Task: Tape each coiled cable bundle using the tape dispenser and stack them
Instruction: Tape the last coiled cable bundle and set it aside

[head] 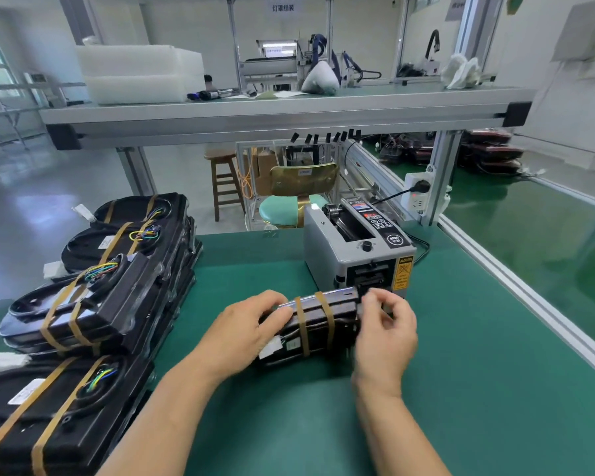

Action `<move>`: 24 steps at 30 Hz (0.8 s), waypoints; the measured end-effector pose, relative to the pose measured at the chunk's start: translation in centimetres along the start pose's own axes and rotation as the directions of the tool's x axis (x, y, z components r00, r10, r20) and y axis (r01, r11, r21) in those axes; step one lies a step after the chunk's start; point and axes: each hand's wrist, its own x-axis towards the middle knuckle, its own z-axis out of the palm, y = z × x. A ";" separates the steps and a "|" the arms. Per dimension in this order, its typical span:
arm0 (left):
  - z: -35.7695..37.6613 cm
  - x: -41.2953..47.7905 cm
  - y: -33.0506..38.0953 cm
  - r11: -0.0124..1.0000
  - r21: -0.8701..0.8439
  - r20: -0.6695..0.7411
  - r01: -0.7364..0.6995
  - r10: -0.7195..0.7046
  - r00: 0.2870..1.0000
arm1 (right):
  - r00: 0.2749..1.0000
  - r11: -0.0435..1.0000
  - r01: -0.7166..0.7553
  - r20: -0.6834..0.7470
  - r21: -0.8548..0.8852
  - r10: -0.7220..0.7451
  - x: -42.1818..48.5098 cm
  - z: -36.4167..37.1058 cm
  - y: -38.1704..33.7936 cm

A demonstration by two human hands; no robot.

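At the lower left of the frame, nearest the camera, lies a stack (pixel 55 407) of flat black plastic trays holding coiled black cables, each crossed by two tan tape strips. More taped trays pile up behind it along the left edge, so a good share of the job looks done. In the lower centre, on the green-matted worktop (pixel 478 389), the left hand (pixel 248 334) grips the left end of one more black, tray-backed cable bundle (pixel 318 321), its fingers curled over the top edge. This bundle lies crosswise between the hands and already carries two tan tape bands (pixel 302 328) side by side near its middle. The right hand (pixel 387 334) sits at the bundle's right end, fingers bent toward the thumb. It is blurred, and I cannot tell whether it pinches a fresh strip, the tray, or nothing. Just behind, close against the bundle's far corner, stands the grey box-shaped metal tape dispenser (pixel 358 252) with a black knob and a yellow warning label. By my judgement this bundle is either getting another strip or is ready for the stack. How many bundles remain I cannot tell. Farther back, toward the centre, a wooden stool (pixel 224 180) and a mint-cushioned chair (pixel 282 209) stand beyond the worktop's edge.
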 end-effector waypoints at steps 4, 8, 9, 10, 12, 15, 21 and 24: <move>0.9 0.0 1.6 0.998 0.055 0.014 -0.026 0.025 1.000 | 0.959 0.959 -0.285 0.010 -0.009 0.285 4.9 -0.4 0.4; 1.9 0.6 3.3 0.985 0.163 -0.058 -0.057 0.067 0.996 | 0.919 0.919 -0.380 0.072 -0.107 0.388 6.9 -0.2 0.0; 2.2 0.7 3.6 0.981 0.185 -0.083 -0.050 0.067 0.994 | 0.907 0.907 -0.404 0.080 -0.116 0.414 7.2 -0.1 -0.1; 2.4 0.8 3.8 0.978 0.206 -0.103 -0.041 0.063 0.993 | 0.897 0.898 -0.424 0.086 -0.118 0.434 7.5 -0.1 -0.2; 2.6 0.9 3.9 0.976 0.217 -0.125 -0.024 0.052 0.991 | 0.879 0.883 -0.455 0.096 -0.118 0.466 7.9 -0.1 -0.3; 2.4 0.7 3.6 0.989 0.148 -0.121 0.000 0.018 0.993 | 0.861 0.865 -0.489 0.101 -0.110 0.499 8.3 0.0 -0.6; 2.6 0.2 3.4 0.971 0.241 -0.104 0.004 0.021 0.994 | 0.852 0.859 -0.495 0.118 -0.131 0.509 8.5 0.4 -1.0; 2.8 0.8 3.9 0.937 0.344 -0.078 0.060 -0.035 0.996 | 0.851 0.856 -0.498 0.109 -0.136 0.513 8.5 0.5 -1.0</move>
